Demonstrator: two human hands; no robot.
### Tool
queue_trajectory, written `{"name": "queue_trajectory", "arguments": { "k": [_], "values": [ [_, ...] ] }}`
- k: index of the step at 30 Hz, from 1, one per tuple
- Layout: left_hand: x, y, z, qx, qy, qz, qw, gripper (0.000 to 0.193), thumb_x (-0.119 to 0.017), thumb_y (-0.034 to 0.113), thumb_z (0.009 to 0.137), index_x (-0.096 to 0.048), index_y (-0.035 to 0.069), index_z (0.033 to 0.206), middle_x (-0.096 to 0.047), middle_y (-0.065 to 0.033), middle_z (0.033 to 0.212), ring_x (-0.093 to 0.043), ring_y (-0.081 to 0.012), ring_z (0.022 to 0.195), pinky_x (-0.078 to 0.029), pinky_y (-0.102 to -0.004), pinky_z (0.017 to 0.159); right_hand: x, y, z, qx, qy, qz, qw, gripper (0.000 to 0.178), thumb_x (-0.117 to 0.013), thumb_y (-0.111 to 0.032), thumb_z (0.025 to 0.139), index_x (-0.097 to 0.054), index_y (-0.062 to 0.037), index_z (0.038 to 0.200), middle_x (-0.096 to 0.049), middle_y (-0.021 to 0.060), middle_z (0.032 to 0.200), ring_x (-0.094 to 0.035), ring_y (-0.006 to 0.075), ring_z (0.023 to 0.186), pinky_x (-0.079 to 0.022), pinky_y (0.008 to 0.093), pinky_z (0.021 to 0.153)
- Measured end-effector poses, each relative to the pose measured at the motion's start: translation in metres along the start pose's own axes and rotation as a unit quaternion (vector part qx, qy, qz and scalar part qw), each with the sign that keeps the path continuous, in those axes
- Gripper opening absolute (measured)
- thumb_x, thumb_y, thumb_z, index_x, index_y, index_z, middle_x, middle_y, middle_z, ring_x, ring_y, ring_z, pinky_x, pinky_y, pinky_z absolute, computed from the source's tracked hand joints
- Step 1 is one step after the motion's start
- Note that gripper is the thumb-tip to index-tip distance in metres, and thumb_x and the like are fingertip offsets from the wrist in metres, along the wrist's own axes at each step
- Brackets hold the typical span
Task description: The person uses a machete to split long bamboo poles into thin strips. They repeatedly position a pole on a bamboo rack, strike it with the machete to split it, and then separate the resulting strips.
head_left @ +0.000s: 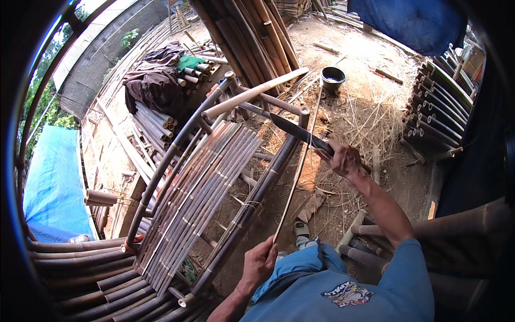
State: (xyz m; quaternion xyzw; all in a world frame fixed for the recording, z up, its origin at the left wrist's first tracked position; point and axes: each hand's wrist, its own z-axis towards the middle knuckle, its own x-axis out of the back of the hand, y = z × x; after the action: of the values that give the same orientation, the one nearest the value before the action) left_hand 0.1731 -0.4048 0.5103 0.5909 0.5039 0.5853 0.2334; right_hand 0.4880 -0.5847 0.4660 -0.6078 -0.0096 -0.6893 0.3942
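My right hand (346,160) is closed around the handle of a machete (292,129), its dark blade pointing up and to the left. In my left hand (260,262), lower down, is the near end of a long thin bamboo strip (291,197). The strip runs away from me toward a black bucket (333,77), and the blade crosses it just beyond my right hand; whether they touch I cannot tell. To the left of both hands stands a dark bamboo frame (257,196) with a panel of bamboo slats (198,193) inside it.
A pale bamboo pole (257,94) lies across the frame's far end. Stacked bamboo poles (437,104) are at the right, with more upright poles (252,40) at the back. Straw-like shavings (367,118) cover the ground. Blue tarp (53,182) hangs at the left.
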Motion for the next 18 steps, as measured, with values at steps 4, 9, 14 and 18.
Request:
{"name": "queue_trajectory", "arguments": {
  "k": [4, 9, 14, 18],
  "values": [
    [0.028, -0.025, -0.044, -0.012, 0.006, -0.004, 1.0, 0.025, -0.06, 0.007, 0.09, -0.064, 0.004, 0.114, -0.054, -0.0125, 0.068, -0.052, -0.0152, 0.056, -0.044, -0.0259, 0.056, 0.014, -0.001, 0.01, -0.041, -0.047, -0.039, 0.997, 0.07, -0.036, -0.074, 0.088, -0.054, -0.0084, 0.073, -0.054, 0.0105, 0.052, -0.058, 0.0244, 0.048, -0.046, 0.0392, 0.044],
    [0.068, -0.058, -0.094, -0.019, -0.012, 0.001, 1.0, 0.024, -0.061, 0.007, 0.089, -0.064, 0.005, 0.113, -0.055, -0.0123, 0.068, -0.055, -0.0173, 0.057, -0.045, -0.0268, 0.057, 0.018, 0.008, 0.02, -0.051, -0.044, -0.093, 0.993, 0.071, -0.03, -0.077, 0.086, -0.053, -0.0117, 0.073, -0.054, 0.0069, 0.052, -0.056, 0.0198, 0.048, -0.043, 0.0352, 0.044],
    [0.114, -0.148, -0.175, 0.013, -0.004, -0.044, 0.999, 0.024, -0.057, 0.01, 0.093, -0.065, 0.0, 0.113, -0.058, 0.0008, 0.069, -0.052, -0.0038, 0.062, -0.044, -0.0209, 0.057, 0.035, 0.103, 0.03, -0.429, 0.004, 0.041, 0.902, 0.072, -0.029, -0.079, 0.086, -0.047, -0.0134, 0.061, -0.039, -0.0036, 0.049, -0.039, 0.0109, 0.038, -0.025, 0.0258, 0.034],
    [0.156, -0.156, -0.15, 0.142, 0.013, -0.089, 0.986, 0.026, -0.058, 0.016, 0.095, -0.064, 0.001, 0.116, -0.053, 0.0046, 0.064, -0.049, -0.0025, 0.056, -0.042, -0.0206, 0.051, 0.047, 0.173, 0.014, -0.402, 0.093, -0.14, 0.9, 0.075, -0.052, -0.067, 0.083, -0.063, 0.0068, 0.074, -0.06, 0.0161, 0.061, -0.063, 0.0218, 0.054, -0.048, 0.0334, 0.045]
  ]
}}
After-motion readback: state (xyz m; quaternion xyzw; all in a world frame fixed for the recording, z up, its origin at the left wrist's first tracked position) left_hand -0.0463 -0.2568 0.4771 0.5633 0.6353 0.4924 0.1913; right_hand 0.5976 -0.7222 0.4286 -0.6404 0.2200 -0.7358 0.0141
